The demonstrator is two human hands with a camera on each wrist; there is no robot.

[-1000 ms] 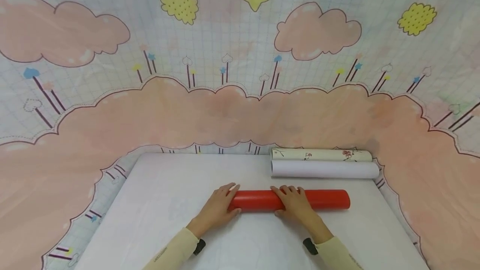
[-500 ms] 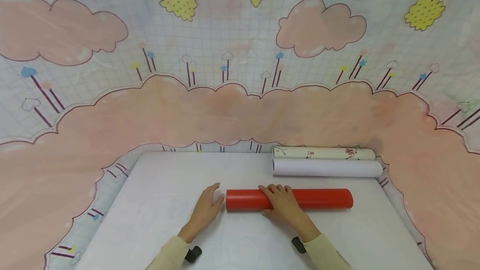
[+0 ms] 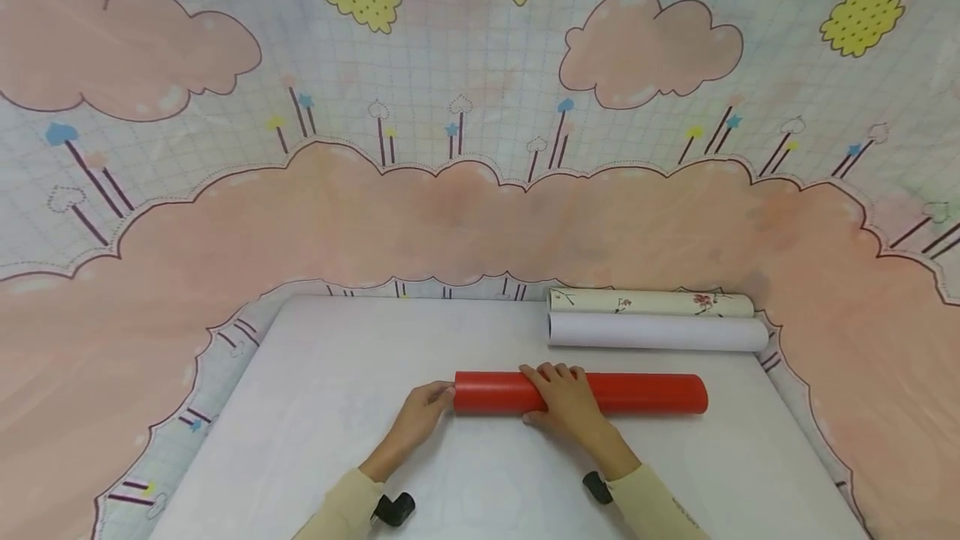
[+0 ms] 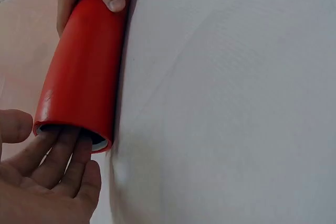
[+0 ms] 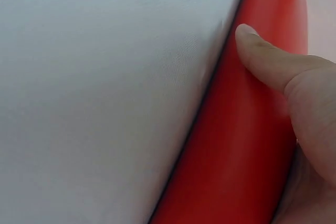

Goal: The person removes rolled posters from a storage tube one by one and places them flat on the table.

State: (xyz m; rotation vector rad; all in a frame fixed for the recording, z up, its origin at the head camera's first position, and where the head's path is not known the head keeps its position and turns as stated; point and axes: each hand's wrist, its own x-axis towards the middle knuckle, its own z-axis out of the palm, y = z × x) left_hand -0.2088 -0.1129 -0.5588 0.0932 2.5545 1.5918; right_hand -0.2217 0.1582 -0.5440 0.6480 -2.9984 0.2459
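A glossy red roll (image 3: pixel 645 393) lies crosswise on the white tabletop, its hollow left end facing my left hand (image 3: pixel 417 422). In the left wrist view, several fingers (image 4: pixel 62 150) of that hand reach, fairly straight, into the roll's opening, where a pale inner layer shows; their tips are hidden inside. The thumb stays outside, near the rim. My right hand (image 3: pixel 573 408) grips the roll a little left of its middle, fingers over the top and far side. Its thumb (image 5: pixel 262 59) presses the near side in the right wrist view.
Behind the red roll, toward the back right, lie a white roll (image 3: pixel 652 332) and a cream roll with a floral print (image 3: pixel 652 302), side by side. A wall covering with clouds and stars (image 3: pixel 465 223) rises around the white table (image 3: pixel 315 365).
My left hand let go of the roll's left end, drew back left, then came in again with fingers entering the opening. My right hand shifted slightly left along the roll.
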